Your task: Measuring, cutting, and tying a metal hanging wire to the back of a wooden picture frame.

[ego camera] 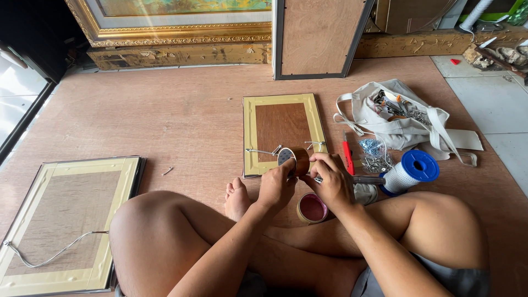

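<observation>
Where the wooden floor (181, 115) runs widest, at the left, a gold-edged frame (66, 220) lies face down, its lower corner cut off by the picture's edge, a thin hanging wire looped across its backing. Bare boards stretch from there to a smaller frame (281, 132) lying flat before the seated person's knees. Just above its near edge the left hand (276, 186) and right hand (330, 181) close together round a brown tape roll (294, 159); the fingers hide most of it. A second tape roll (312, 208) sits between the shins. Rightward lie a red cutter (348, 157), a blue-capped spool (411, 171) and a slumped cloth bag (401, 118), its contents hard to make out.
</observation>
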